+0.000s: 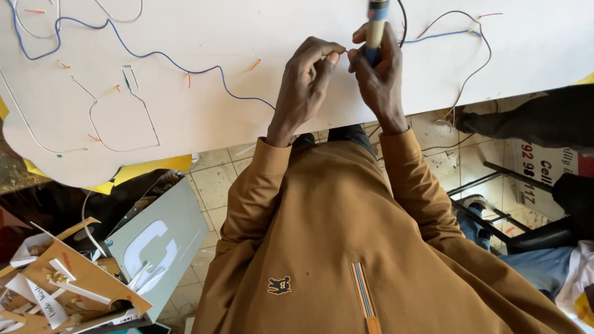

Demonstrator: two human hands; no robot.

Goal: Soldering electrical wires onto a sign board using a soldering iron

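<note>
Two bare hands meet at the far edge of a smooth white board (260,37). The right hand (378,73) is wrapped tightly around a slim cylindrical tool (375,28) with a blue and tan barrel, standing nearly upright over the board; its top runs out of view. The left hand (306,83) is curled, fingertips pinched together just beside the tool's lower end; whatever it pinches is too small to make out. A thin blue wire (154,55) snakes in loose curves across the matte board toward the left hand, with short orange-tipped ends (255,64) scattered along it. A pale wire outline (117,117) is bent into an angular shape to the left. Dark thin wires (470,68) loop off the board's right side. Tan jacket sleeves (260,185) lead downward. Below left sits a cardboard box (80,284) of white offcuts, on a tiled floor (216,179).
</note>
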